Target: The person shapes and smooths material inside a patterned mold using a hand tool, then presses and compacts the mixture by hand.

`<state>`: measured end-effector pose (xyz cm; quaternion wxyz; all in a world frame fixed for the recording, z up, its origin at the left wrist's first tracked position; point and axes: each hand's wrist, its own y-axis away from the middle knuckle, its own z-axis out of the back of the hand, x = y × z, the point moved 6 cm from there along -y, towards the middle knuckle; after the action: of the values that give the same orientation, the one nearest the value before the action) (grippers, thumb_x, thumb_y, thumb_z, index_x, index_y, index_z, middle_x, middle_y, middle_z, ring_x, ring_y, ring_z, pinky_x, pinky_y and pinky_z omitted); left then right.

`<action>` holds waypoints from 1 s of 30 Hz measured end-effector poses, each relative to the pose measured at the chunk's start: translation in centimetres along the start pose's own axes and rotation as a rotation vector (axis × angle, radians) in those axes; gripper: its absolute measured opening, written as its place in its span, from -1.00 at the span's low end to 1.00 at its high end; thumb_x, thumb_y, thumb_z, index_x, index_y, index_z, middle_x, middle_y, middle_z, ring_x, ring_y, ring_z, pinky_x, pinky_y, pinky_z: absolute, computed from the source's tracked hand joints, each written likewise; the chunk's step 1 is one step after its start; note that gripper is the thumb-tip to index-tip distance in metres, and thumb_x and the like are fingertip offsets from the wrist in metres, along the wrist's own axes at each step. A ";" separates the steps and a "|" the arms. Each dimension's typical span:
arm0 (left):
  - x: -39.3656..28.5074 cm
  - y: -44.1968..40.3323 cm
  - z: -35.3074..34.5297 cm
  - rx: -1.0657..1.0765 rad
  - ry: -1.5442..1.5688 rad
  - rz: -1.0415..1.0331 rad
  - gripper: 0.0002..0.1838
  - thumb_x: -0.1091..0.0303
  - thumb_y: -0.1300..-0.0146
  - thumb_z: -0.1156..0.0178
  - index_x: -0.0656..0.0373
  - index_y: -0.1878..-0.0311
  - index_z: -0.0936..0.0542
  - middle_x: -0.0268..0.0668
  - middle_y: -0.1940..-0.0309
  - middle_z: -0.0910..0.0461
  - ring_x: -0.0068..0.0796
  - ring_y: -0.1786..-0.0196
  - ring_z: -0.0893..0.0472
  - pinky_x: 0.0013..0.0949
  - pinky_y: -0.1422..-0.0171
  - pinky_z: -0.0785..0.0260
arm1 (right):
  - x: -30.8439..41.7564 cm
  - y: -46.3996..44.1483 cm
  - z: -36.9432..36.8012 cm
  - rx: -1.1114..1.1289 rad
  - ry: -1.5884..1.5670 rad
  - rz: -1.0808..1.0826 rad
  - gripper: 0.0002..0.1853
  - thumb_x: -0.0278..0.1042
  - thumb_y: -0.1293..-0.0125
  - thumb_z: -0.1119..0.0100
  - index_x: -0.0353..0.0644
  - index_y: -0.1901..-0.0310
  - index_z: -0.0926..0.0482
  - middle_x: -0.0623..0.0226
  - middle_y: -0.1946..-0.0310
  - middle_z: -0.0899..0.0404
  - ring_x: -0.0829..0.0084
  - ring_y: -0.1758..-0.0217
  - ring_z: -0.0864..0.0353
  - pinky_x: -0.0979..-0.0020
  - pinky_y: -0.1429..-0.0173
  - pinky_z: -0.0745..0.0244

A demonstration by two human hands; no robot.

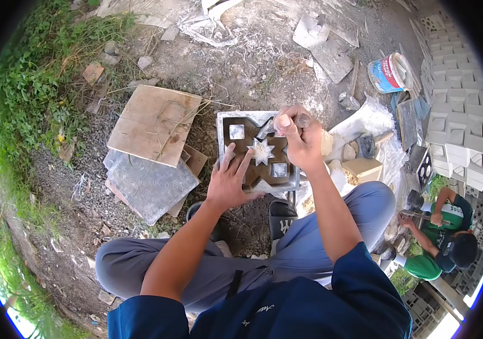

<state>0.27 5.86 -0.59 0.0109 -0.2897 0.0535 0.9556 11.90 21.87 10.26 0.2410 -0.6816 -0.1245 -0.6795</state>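
A square grey mould (221,135) lies on the ground between my feet, with a star-shaped piece (261,152) at its middle and pale square blocks (278,170) inside. My left hand (230,178) rests on the mould's left part, fingers spread, fingertips beside the star. Above the mould's upper right side, my right hand (300,135) is closed around something dark with a rounded end; most of it is hidden by the fingers.
Flat boards (154,124) are stacked at left. A pale sheet with stones and a tan block (363,168) lies at right, below a paint bucket (387,74). Stacked grey blocks (456,101) line the far right, near a crouching co-worker (442,237) holding a tool.
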 end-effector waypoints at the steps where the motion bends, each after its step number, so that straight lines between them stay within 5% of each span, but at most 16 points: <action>1: 0.0 0.0 0.0 -0.010 0.009 -0.010 0.33 -0.41 0.00 -0.51 -0.04 -0.74 -0.09 -0.13 -0.49 -0.43 -0.06 -0.79 0.07 0.35 -0.64 -0.13 | 0.3 0.0 0.1 -0.035 0.054 -0.058 -0.69 -0.27 -0.65 -0.17 -0.20 0.28 -0.37 0.38 0.41 -0.45 0.53 0.31 -0.38 0.42 0.17 -0.34; 5: 0.0 0.0 0.3 0.022 -0.073 0.014 0.35 -0.48 0.03 -0.49 -0.01 -0.73 -0.12 -0.18 -0.48 -0.45 -0.06 -0.79 0.07 0.21 -0.67 -0.16 | 3.4 0.4 0.3 -0.026 -0.265 0.316 -0.84 -0.50 -0.55 -0.19 -0.28 0.27 -0.50 0.40 0.40 -0.43 0.55 0.34 -0.31 0.45 0.19 -0.24; 10: -0.5 0.0 0.7 -0.008 -0.055 -0.001 0.34 -0.48 0.02 -0.49 -0.02 -0.73 -0.12 -0.18 -0.47 -0.45 -0.06 -0.78 0.06 0.24 -0.64 -0.20 | 0.2 1.2 0.2 -0.011 -0.183 0.216 -0.81 -0.53 -0.51 -0.19 -0.27 0.32 -0.44 0.34 0.40 -0.45 0.45 0.30 -0.36 0.35 0.13 -0.28; 15: -0.1 0.1 0.5 -0.032 -0.063 -0.024 0.35 -0.48 0.03 -0.49 0.00 -0.73 -0.12 -0.11 -0.42 -0.50 -0.03 -0.77 0.00 0.21 -0.63 -0.21 | 2.9 1.4 0.1 0.007 -0.301 0.363 -0.74 -0.44 -0.54 -0.23 -0.29 0.35 -0.44 0.36 0.39 -0.47 0.52 0.29 -0.35 0.40 0.15 -0.26; 19: -0.5 -0.1 0.7 0.003 -0.093 -0.008 0.36 -0.46 0.03 -0.50 0.01 -0.73 -0.11 -0.10 -0.42 -0.50 -0.01 -0.76 0.00 0.23 -0.62 -0.22 | -0.1 0.3 0.6 -0.025 -0.151 0.123 -0.78 -0.43 -0.56 -0.23 -0.28 0.31 -0.51 0.43 0.37 -0.47 0.61 0.31 -0.33 0.45 0.18 -0.24; 24: -0.4 0.1 0.3 0.055 -0.064 0.013 0.37 -0.51 0.00 -0.45 -0.02 -0.75 -0.04 -0.12 -0.52 -0.41 -0.06 -0.80 0.12 0.34 -0.64 -0.12 | 1.9 1.2 -0.5 -0.038 -0.231 0.281 -0.80 -0.46 -0.58 -0.21 -0.28 0.28 -0.51 0.45 0.36 -0.48 0.64 0.36 -0.28 0.48 0.27 -0.21; 27: -0.4 0.0 0.2 0.045 -0.079 0.012 0.37 -0.50 0.00 -0.46 -0.02 -0.75 -0.04 -0.11 -0.48 -0.43 -0.03 -0.79 0.11 0.34 -0.62 -0.14 | -0.3 0.5 -0.2 -0.102 -0.106 0.086 -0.82 -0.51 -0.56 -0.20 -0.26 0.28 -0.51 0.46 0.37 -0.48 0.65 0.37 -0.27 0.48 0.27 -0.23; 30: -0.1 -0.5 0.2 0.043 -0.091 0.004 0.39 -0.53 0.01 -0.44 -0.02 -0.76 -0.02 -0.09 -0.51 -0.41 -0.02 -0.80 0.12 0.34 -0.63 -0.13 | 2.4 0.5 -0.2 -0.012 -0.136 0.313 -0.80 -0.49 -0.58 -0.19 -0.26 0.29 -0.48 0.46 0.39 -0.46 0.64 0.37 -0.28 0.48 0.27 -0.25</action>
<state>0.27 6.40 -0.46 0.0176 -0.2453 0.0742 0.9664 12.05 20.96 12.57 0.3309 -0.7384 -0.0287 -0.5869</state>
